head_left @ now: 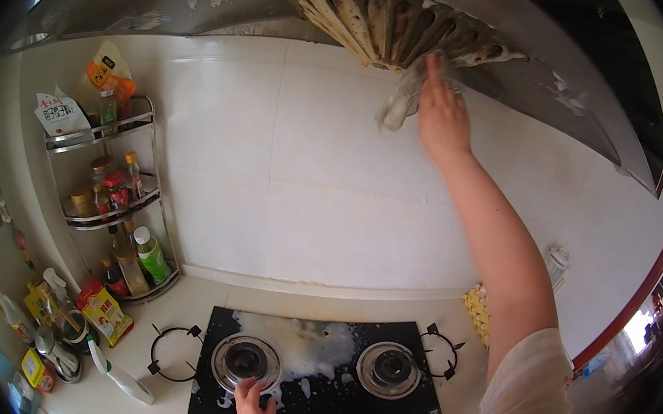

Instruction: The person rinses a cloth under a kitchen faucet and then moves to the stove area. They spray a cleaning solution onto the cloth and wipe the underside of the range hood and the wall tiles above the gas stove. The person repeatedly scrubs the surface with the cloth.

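My right hand is raised to the underside of the range hood, holding a wet, greyish cloth that is blurred. The cloth is at the lower edge of the hood's fan-shaped slotted grille, which is coated with yellow-brown grease and foam. Down at the black gas cooktop, my left hand is empty with its fingers apart, beside the left burner. Whitish foamy liquid covers the cooktop between that burner and the right burner.
Pan supports lie on the counter either side of the cooktop. A white spray bottle is at the left, below a corner rack of jars and bottles. A yellow egg tray sits behind my right arm.
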Available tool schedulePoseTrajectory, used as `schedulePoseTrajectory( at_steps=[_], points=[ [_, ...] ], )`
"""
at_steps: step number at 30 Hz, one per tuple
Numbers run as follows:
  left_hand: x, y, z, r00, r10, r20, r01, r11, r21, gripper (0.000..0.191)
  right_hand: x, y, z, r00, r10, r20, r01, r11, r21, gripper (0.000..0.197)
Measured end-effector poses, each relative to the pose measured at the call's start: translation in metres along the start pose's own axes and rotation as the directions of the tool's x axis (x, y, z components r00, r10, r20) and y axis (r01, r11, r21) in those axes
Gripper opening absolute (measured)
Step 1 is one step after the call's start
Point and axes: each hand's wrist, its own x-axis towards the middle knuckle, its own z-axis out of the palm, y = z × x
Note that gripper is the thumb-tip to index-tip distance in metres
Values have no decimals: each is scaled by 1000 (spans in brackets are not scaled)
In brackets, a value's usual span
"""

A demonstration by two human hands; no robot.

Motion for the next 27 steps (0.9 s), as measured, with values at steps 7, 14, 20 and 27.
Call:
schedulePoseTrajectory(
  at_steps=[7,14,20,27],
  points=[
    [6,0,-4,1000,8,-2,-8,1000,-11,37,10,5,5,978,179,-106,-117,895,431,49],
    [5,-3,-8,1000,-13,-1,13,1000,-22,36,-5,6,17,960,278,-32,-180,700,691,49],
    [7,-11,-8,999,-37,39,37,999,-2,36,10,28,2,877,481,1,-246,448,860,53],
    [23,1,8,997,53,47,-51,998,-41,36,-25,9,9,990,87,-108,-31,900,436,71]
  ],
)
